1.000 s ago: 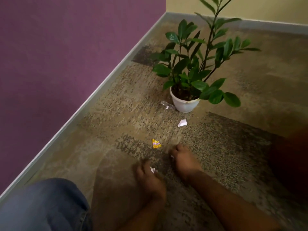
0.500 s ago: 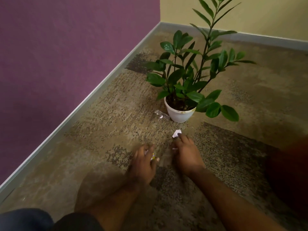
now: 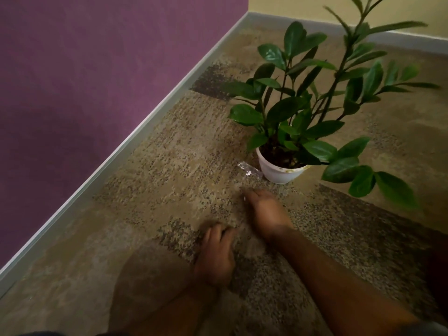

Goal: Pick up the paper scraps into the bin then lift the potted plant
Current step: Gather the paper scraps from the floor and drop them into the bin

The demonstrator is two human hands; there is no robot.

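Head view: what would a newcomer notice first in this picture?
First the potted plant, a white pot with glossy green leaves, standing on the carpet near the corner of the purple wall. Then the two hands low on the carpet: the right hand reaches toward a clear wrapper beside the pot, the left hand nearer the camera.

Mottled brown carpet [image 3: 169,166], purple wall [image 3: 84,81] — grey baseboard [image 3: 116,154] along it, yellow wall [image 3: 315,6] behind.
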